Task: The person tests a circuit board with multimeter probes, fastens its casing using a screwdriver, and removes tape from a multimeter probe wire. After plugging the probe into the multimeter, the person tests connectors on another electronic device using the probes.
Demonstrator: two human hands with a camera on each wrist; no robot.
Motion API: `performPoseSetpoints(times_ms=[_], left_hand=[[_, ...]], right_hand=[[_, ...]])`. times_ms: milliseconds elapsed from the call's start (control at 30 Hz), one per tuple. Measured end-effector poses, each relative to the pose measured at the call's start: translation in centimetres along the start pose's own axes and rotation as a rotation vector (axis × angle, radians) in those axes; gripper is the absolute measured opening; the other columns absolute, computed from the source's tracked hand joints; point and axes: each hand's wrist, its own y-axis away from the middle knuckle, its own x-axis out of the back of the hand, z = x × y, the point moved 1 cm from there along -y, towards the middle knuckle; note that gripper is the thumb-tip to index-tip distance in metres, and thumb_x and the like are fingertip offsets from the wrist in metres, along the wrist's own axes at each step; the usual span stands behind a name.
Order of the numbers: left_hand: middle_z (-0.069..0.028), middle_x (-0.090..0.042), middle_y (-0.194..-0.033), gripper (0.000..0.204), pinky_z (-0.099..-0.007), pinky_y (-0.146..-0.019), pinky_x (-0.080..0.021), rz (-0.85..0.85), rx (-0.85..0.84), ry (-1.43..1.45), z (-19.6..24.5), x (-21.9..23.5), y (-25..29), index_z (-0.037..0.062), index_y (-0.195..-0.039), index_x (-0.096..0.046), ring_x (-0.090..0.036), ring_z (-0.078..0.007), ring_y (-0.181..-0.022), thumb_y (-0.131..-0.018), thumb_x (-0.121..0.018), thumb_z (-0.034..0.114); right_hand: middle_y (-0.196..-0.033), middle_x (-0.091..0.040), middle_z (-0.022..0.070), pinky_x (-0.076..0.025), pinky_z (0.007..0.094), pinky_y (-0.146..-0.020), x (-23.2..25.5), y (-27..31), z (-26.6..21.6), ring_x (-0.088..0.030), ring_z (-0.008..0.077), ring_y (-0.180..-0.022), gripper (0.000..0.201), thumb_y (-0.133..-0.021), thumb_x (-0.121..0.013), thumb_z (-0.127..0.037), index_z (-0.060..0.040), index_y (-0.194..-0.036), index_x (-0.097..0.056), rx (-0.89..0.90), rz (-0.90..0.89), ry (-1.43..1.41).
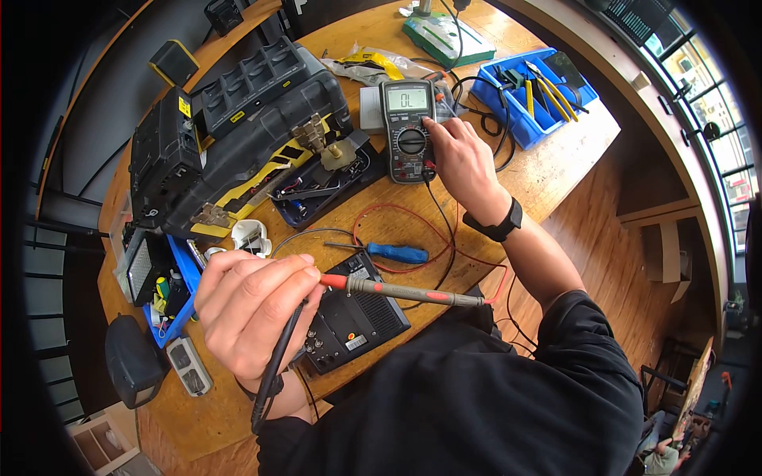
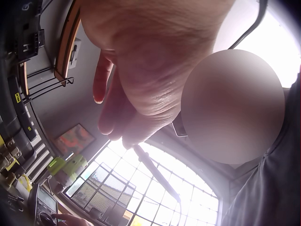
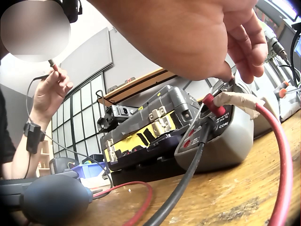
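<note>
- Two bare hands belong to one person standing at the wooden table (image 1: 548, 178).
- From where I stand, the left hand (image 1: 258, 309) is raised over the near side of the table, its grip narrow, pinching the red end of a grey-brown probe (image 1: 409, 292) between thumb and fingers.
- That probe lies nearly level in the air, its wired end pointing off to the person's right.
- Some black cord (image 1: 279, 353) runs from the same hand down past the wrist; whether the fingers hold it too, I can't tell.
- The right hand (image 1: 467, 159) reaches across to the multimeter (image 1: 409, 136); its grip is closed around nothing, with one finger touching the face beside the screen.
- "OL" shows on the multimeter's display, and a red lead (image 3: 284, 162) and a black lead (image 3: 181, 188) are plugged into its lower end.
- Between the hands, a blue screwdriver (image 1: 398, 253) lies on the table, just beside a flat black device (image 1: 357, 325) with metal connectors.
- Left of the multimeter sits an open black tray (image 1: 298, 208) of small parts, next to a big black-and-yellow case (image 1: 262, 178).
- Beyond the right hand, a blue bin (image 1: 508, 119) holds yellow-handled pliers (image 1: 556, 91).
</note>
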Motion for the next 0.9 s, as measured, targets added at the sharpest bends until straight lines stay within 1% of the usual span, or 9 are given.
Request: performPoseSetpoints(times_ms=[367,467,533,567,633,667,767,800,900], left_hand=[[-0.0095,-0.078,-0.089,0.025,-0.0369,-0.069,-0.052,0.003,0.0,0.003,0.0,-0.1,0.1,0.0022,-0.093,-0.078,-0.074,-0.0243,-0.074,-0.07,-0.089,0.001],[-0.0095,-0.078,-0.089,0.025,-0.037,-0.07,-0.052,0.008,0.006,0.004,0.1,-0.1,0.0,0.002,-0.093,-0.077,-0.074,-0.0243,-0.074,-0.07,-0.089,0.001],[-0.0094,-0.078,-0.089,0.026,-0.0368,-0.07,-0.052,0.001,0.011,0.005,0.1,0.0,-0.1,0.002,-0.093,-0.078,-0.074,-0.0243,-0.074,-0.07,-0.089,0.001],[-0.0094,-0.078,-0.089,0.026,-0.0368,-0.07,-0.052,0.0,0.016,0.008,0.2,-0.1,0.0,0.002,-0.093,-0.078,-0.074,-0.0243,-0.074,-0.07,-0.089,0.001],[-0.0094,-0.078,-0.089,0.026,-0.0367,-0.07,-0.052,0.01,0.022,0.005,0.2,0.0,0.0,0.0021,-0.093,-0.078,-0.074,-0.0242,-0.074,-0.07,-0.089,0.001],[-0.0094,-0.078,-0.089,0.026,-0.0367,-0.07,-0.052,0.01,0.025,0.003,0.1,0.0,0.0,0.0021,-0.093,-0.078,-0.074,-0.0242,-0.074,-0.07,-0.089,0.001],[-0.0094,-0.078,-0.089,0.026,-0.0368,-0.069,-0.052,-0.001,0.014,0.007,0.0,0.0,0.0,0.0022,-0.093,-0.078,-0.074,-0.0241,-0.074,-0.07,-0.089,0.001],[-0.0094,-0.078,-0.089,0.026,-0.0367,-0.069,-0.052,-0.001,0.009,0.005,0.0,-0.1,0.0,0.0023,-0.093,-0.078,-0.074,-0.0241,-0.075,-0.07,-0.089,0.001],[-0.0094,-0.078,-0.089,0.026,-0.0366,-0.069,-0.052,0.002,0.008,0.006,0.2,-0.1,0.0,0.0023,-0.093,-0.078,-0.074,-0.0242,-0.075,-0.07,-0.09,0.002]], right_hand=[[-0.104,-0.066,0.0121,-0.057,0.0418,-0.086,0.2,-0.1,0.0,-0.066,0.032,-0.102,0.053,-0.084,-0.077,-0.006,-0.0079,-0.136,-0.069,-0.009,-0.019,-0.008],[-0.101,-0.067,0.0118,-0.057,0.0412,-0.084,0.6,0.0,-0.1,-0.067,0.032,-0.098,0.047,-0.086,-0.078,-0.007,-0.007,-0.132,-0.07,0.005,0.001,0.006],[-0.096,-0.067,0.0109,-0.057,0.0413,-0.079,1.3,0.2,-0.6,-0.068,0.0319,-0.091,0.027,-0.092,-0.077,-0.01,-0.006,-0.119,-0.072,-0.023,0.122,-0.112],[-0.096,-0.067,0.0109,-0.057,0.0413,-0.079,1.4,0.6,-0.7,-0.068,0.0319,-0.091,0.027,-0.092,-0.077,-0.01,-0.006,-0.119,-0.072,-0.024,0.116,-0.112],[-0.091,-0.067,0.01,-0.057,0.0418,-0.075,1.8,1.3,-0.9,-0.068,0.0319,-0.083,0.01,-0.097,-0.075,-0.013,-0.0062,-0.104,-0.071,0.0,0.105,-0.158],[-0.089,-0.066,0.0097,-0.056,0.043,-0.072,1.8,1.7,-1.1,-0.068,0.0315,-0.082,0.012,-0.097,-0.077,-0.017,-0.0068,-0.098,-0.07,0.011,0.088,-0.19],[-0.086,-0.065,0.0095,-0.056,0.0434,-0.07,1.3,2.5,-1.5,-0.068,0.0314,-0.082,0.017,-0.096,-0.079,-0.021,-0.0068,-0.098,-0.07,-0.028,-0.007,-0.223],[-0.09,-0.069,0.0103,-0.057,0.0445,-0.07,1.1,2.5,-1.4,-0.07,0.0344,-0.081,0.018,-0.096,-0.08,-0.023,-0.0079,-0.101,-0.072,-0.04,-0.038,-0.188],[-0.088,-0.07,0.011,-0.057,0.0454,-0.069,1.0,2.0,-1.7,-0.072,0.0345,-0.08,0.022,-0.098,-0.077,-0.027,-0.0069,-0.096,-0.069,-0.081,-0.134,-0.1]])
